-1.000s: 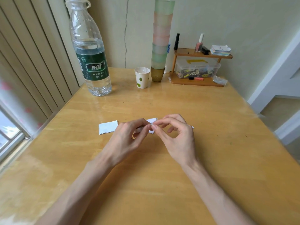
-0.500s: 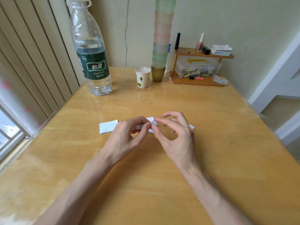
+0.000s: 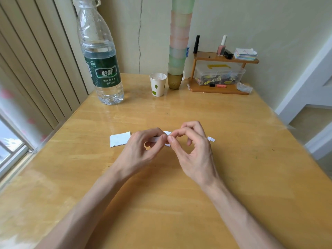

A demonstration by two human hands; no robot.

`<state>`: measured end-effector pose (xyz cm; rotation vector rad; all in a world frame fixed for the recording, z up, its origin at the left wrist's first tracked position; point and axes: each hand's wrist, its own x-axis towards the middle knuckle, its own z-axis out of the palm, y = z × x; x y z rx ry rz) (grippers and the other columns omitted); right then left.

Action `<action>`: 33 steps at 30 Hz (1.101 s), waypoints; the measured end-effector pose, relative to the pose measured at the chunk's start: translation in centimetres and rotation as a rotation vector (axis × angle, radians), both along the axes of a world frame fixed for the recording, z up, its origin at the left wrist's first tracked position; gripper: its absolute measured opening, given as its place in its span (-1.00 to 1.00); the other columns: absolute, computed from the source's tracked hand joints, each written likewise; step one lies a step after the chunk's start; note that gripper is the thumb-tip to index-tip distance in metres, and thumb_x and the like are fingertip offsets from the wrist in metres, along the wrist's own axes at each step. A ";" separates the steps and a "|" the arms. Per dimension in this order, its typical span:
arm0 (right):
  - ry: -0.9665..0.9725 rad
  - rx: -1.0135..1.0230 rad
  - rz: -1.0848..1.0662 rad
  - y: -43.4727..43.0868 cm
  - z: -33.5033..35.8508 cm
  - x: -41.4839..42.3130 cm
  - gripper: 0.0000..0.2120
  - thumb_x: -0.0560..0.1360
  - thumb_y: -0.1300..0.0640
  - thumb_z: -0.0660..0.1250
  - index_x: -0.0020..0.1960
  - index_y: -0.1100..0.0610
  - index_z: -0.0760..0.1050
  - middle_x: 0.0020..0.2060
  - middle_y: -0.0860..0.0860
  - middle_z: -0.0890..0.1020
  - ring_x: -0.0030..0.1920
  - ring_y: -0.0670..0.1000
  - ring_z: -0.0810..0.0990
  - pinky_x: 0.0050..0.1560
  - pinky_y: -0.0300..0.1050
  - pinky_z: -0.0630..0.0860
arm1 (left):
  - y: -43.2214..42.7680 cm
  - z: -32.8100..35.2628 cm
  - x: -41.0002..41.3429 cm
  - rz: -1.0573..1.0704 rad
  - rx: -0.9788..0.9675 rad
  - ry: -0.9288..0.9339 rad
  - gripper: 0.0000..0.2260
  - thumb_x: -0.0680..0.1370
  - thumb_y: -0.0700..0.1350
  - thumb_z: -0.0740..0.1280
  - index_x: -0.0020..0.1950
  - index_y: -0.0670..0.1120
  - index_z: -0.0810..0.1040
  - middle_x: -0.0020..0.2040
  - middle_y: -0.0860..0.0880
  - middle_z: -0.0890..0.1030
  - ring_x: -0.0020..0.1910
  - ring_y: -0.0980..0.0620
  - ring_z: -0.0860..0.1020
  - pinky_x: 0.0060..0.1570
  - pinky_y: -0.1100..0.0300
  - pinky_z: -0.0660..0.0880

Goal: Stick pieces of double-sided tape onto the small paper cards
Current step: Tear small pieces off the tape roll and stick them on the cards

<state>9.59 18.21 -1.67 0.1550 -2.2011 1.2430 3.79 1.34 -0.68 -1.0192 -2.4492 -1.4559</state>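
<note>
Head view shows both hands meeting low over the middle of the table [image 3: 179,203]. The left hand [image 3: 142,150] curls its thumb and fingers round a narrow white strip [image 3: 158,139] and holds it level, I think so that the end is steady for the other hand. The right hand [image 3: 194,155] pinches that end between thumb and forefinger, with the other fingers curled up out of the way. To me this looks like picking at the edge to peel the backing from the tape, or to take off one piece. Whether the strip is only tape, or tape lying on a card, I cannot tell, because the fingers cover most of it. A bit of white also shows under the pinch, too hidden to name.

One card [image 3: 120,139] lies flat on the table just beside the left hand, on its outer side and not touching it. Probably it is put there to be close for the next piece. A small white scrap [image 3: 211,139] lies just beyond the right hand; it may be peeled backing, but it is too small to be sure.

The bottle [image 3: 101,69] and the cup [image 3: 158,86] stand well apart at the far side, which leaves room for the work. In my judgement the piece in hand is not yet stuck down.
</note>
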 end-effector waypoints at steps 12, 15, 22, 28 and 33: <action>-0.049 -0.224 0.181 1.1 1.0 0.0 -0.59 0.50 0.14 0.56 0.32 -0.06 0.61 0.21 -0.10 0.65 0.30 0.03 0.60 0.17 -0.13 0.47 | 0.5 0.4 0.2 -0.040 0.376 -0.477 -0.56 0.61 0.15 0.33 -0.17 -0.24 0.56 -0.35 0.04 0.37 -0.27 0.02 0.28 -0.16 0.10 0.23; -0.049 -0.272 0.168 1.0 1.0 -0.1 -0.62 0.53 0.25 0.53 0.31 0.03 0.62 -0.02 -0.10 0.76 0.09 -0.01 0.71 0.13 -0.21 0.50 | 0.4 0.3 0.2 -0.078 0.425 -0.535 -0.56 0.58 0.20 0.37 -0.20 -0.17 0.59 -0.36 0.05 0.35 -0.30 0.02 0.28 -0.18 0.13 0.27; -0.091 -0.435 0.219 0.7 1.5 0.3 -0.65 0.54 0.21 0.49 0.32 0.06 0.61 -0.08 0.00 0.78 -0.03 0.09 0.75 0.13 -0.15 0.60 | 0.6 0.9 2.2 -0.464 0.528 -0.811 -0.68 0.48 0.21 0.49 -0.28 0.00 0.58 -0.52 0.10 0.33 -0.61 0.18 0.22 -0.46 0.28 0.21; -0.174 -0.461 0.242 0.4 1.0 0.1 -0.57 0.53 0.39 0.45 0.23 -0.08 0.65 -0.11 0.03 0.77 -0.09 0.00 0.71 0.13 0.17 0.63 | 2.1 1.2 3.8 -0.586 0.455 -0.916 -0.64 0.66 0.00 0.23 -0.10 -0.12 0.76 -0.32 -0.11 0.67 -0.20 -0.08 0.67 0.00 0.16 0.56; -0.258 -0.433 0.311 0.3 0.5 -0.4 -0.55 0.48 0.24 0.45 0.29 -0.13 0.59 -0.03 0.03 0.76 -0.20 -0.10 0.68 -0.08 -0.05 0.52 | 2.2 1.8 3.7 -0.506 0.576 -0.912 -0.64 0.65 0.03 0.20 0.06 -0.05 0.78 -0.40 -0.08 0.61 -0.37 -0.06 0.60 -0.17 0.17 0.52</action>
